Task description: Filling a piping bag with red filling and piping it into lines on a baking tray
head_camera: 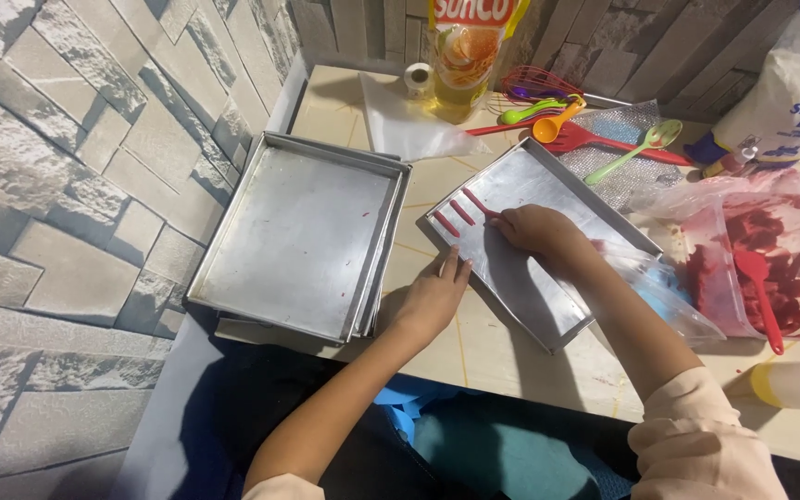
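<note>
A tilted metal baking tray [562, 199] lies on the low tiled table, with three short red piped strips [463, 211] at its near-left corner. My right hand [539, 231] rests over the tray, shut on a clear piping bag [664, 292] whose tip touches the newest strip. My left hand [432, 296] lies flat with fingers apart against the tray's left edge, holding nothing.
A stack of empty metal trays [303, 231] sits at the left. A clear tub of red batter [770, 264] with a red spatula stands at the right. Behind are an oil pouch [465, 56], a flour bag [789, 93], a whisk and coloured measuring spoons [557, 120].
</note>
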